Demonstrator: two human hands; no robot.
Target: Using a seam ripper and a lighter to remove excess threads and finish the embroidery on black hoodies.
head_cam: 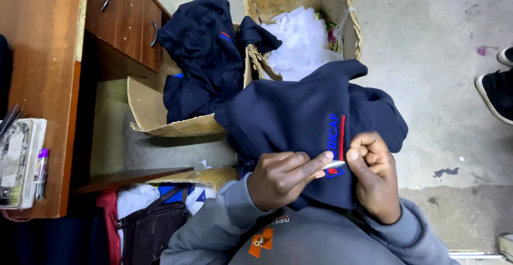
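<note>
Navy garment [299, 115]: draped over the person's lap, embroidered red-and-blue emblem [334, 142] facing up, near the hands. Left hand [283, 177]: fingers curled, pinching a fold of the navy cloth, index finger stretched along a small white strip [334, 164]. Right hand [374, 174]: clenched, fingertips pressed on the cloth just beside the emblem, touching the strip's far end. Whether the strip is a tag or a blade cannot be told. Cardboard box [331, 8]: on the concrete floor [438, 83] beyond the lap, holding a heap of white paper slips [299, 46]. Second cardboard box [160, 115]: to its left, holding more navy clothing [203, 56]. Wooden surface [43, 83]: at far left, with drawers, bearing a flat pale object [18, 163]. Dark shoes [497, 88] of another person: at the right edge.
</note>
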